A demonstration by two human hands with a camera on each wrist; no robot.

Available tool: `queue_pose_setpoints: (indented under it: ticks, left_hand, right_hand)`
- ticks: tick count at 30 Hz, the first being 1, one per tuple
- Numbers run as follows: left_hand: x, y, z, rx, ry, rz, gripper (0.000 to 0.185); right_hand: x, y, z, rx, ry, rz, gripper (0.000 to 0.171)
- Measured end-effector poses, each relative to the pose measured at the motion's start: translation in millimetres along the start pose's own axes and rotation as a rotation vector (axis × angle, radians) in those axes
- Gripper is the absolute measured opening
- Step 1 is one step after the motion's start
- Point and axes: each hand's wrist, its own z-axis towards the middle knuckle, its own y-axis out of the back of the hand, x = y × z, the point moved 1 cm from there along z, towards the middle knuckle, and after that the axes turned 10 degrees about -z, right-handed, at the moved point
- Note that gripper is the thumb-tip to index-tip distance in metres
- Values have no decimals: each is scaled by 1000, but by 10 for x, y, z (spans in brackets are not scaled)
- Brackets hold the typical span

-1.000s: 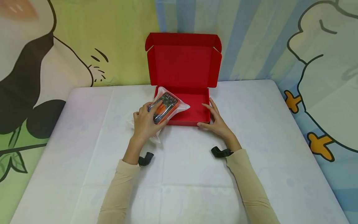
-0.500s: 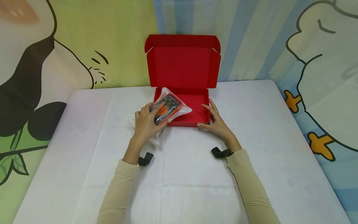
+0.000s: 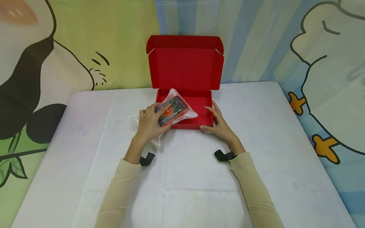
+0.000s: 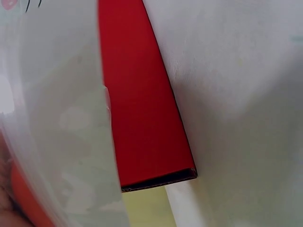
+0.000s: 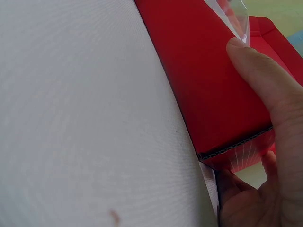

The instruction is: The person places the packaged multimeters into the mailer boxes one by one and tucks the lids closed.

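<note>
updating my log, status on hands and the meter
Left hand gripping bagged multimeter over red box's left side. Right hand holding box's front-right corner. Lid up, nothing visibly blocking.

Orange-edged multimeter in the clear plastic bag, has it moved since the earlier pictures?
Yes, slightly: in the head view, the multimeter has shifted right, and its bag sits closer to the right wall of the open red cardboard box.

On the near side of the red box (image 3: 184, 68), the left sleeve (image 3: 117, 193) and right sleeve (image 3: 256, 191) are long, plain beige and softly creased. Closer to the box are two smooth black, bent wrist fittings: the left fitting (image 3: 147, 159) and the right fitting (image 3: 223, 155).
</note>
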Motion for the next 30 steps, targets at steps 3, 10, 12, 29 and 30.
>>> queue_pose_setpoints:
  ticks: [3, 10, 12, 29, 30]
  left_hand:
    - [-3, 11, 27, 13, -14, 7, 69]
    - [6, 41, 81, 63, -31, 16, 70]
    - [15, 53, 93, 72, -49, 20, 69]
    - [-63, -12, 208, 77, -69, -1, 68]
    - [-73, -19, 216, 80, -74, -3, 68]
  right_hand:
    - [0, 9, 1, -2, -3, -6, 80]
    - [-229, -18, 66, -17, 15, 3, 82]
    - [-326, -37, 94, -23, 20, 1, 83]
    - [-386, -54, 111, -37, 31, -14, 81]
    - [-388, -54, 114, -35, 29, -15, 81]
